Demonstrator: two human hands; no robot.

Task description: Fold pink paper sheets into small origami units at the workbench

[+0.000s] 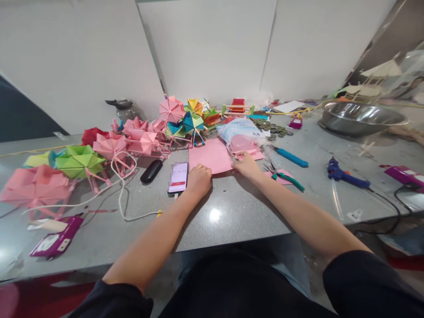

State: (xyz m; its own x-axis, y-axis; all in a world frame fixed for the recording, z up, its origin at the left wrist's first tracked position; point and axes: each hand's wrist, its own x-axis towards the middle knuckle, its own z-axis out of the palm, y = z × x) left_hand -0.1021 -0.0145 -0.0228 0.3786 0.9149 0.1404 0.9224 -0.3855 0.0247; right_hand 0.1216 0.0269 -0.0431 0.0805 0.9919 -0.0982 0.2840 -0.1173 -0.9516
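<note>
A sheet of pink paper (210, 154) lies on the grey table in front of me. My left hand (200, 178) is closed at its near left corner, fingers curled onto the edge. At the near right corner, my right hand (245, 167) has thumb and fingers closed on the paper's edge. Just left of my left hand lies a lit phone (178, 177) with a white cable. Beyond my right hand, a plastic A4 copy paper bag (241, 131) rests on more pink paper. Green-handled pliers (287, 180) lie right of my right hand.
Folded-paper umbrella-like models (111, 145) crowd the left and back. A black case (151, 171) sits left of the phone. To the right are a blue-handled tool (292, 157), a blue glue gun (347, 176), coins (274, 129) and a steel basin (361, 118).
</note>
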